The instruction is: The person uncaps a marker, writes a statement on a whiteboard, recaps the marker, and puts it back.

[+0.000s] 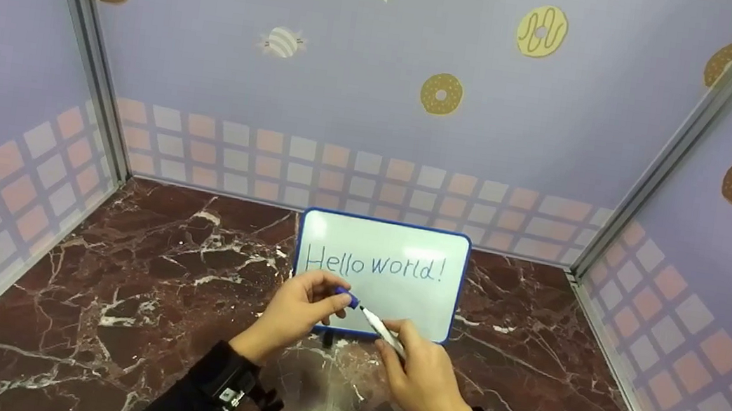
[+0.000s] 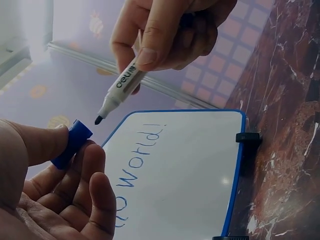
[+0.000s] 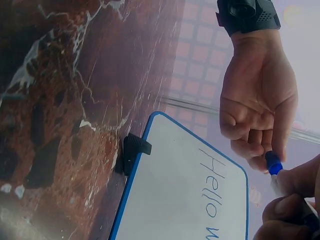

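A white whiteboard marker (image 1: 383, 330) is gripped in my right hand (image 1: 425, 376), its dark tip bare and pointing up and left. Thumb and fingers of my left hand (image 1: 297, 308) pinch the blue marker cap (image 2: 73, 144), whose open end faces the tip. In the left wrist view a small gap shows between tip and cap. Behind both hands stands a blue-framed whiteboard (image 1: 409, 310) with "Hello world!" written on it in blue. My left hand overlaps the board's lower left part in the head view.
Black feet (image 3: 136, 145) hold up the board's lower edge on the dark red marbled table (image 1: 167, 321). Lilac wall panels (image 1: 247, 91) with sweets and checks enclose the back and both sides, joined by metal corner posts (image 1: 671, 146).
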A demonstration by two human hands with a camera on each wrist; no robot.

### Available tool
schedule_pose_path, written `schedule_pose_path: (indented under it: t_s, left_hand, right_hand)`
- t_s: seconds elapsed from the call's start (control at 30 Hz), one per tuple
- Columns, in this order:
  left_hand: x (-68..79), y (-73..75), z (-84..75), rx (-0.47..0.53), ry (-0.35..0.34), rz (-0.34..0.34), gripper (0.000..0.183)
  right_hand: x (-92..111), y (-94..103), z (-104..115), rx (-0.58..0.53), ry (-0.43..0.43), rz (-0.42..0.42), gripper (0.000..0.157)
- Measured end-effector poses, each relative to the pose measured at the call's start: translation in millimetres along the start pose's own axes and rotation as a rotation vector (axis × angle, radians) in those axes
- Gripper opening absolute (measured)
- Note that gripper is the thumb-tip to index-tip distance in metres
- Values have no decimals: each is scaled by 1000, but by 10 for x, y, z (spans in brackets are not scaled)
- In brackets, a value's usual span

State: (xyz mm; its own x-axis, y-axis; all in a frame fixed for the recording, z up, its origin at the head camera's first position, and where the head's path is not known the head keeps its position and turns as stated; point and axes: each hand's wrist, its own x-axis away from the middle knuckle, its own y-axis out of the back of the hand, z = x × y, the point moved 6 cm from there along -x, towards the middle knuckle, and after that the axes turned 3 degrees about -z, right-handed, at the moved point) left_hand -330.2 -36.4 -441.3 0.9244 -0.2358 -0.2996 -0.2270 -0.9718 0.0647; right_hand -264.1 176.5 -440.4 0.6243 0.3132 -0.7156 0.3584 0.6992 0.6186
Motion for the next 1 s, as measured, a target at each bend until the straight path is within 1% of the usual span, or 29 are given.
schedule_pose_path:
  t_s: [0.17, 0.27, 0.53, 0.77, 0.87, 1.0]
  left_hand:
    - [12, -49, 34, -25, 0, 26, 24]
    - [18, -75, 44, -23, 4, 45, 25]
    - [38, -140, 5, -35, -8, 78, 26]
    - [52, -178, -26, -39, -11, 93, 25]
    - [67, -197, -48, -53, -14, 131, 24]
    - [99, -239, -99, -97, -47, 238, 18]
  right_hand:
    - [13, -12, 13, -12, -3, 12, 26]
    - [15, -15, 15, -13, -2, 21, 27]
    - [-4, -6, 29, -30, 17, 14, 28]
    - [-54, 3, 27, -83, 20, 0, 27]
    - [-77, 19, 29, -94, 36, -6, 26]
    - [-92, 44, 31, -120, 70, 0, 24]
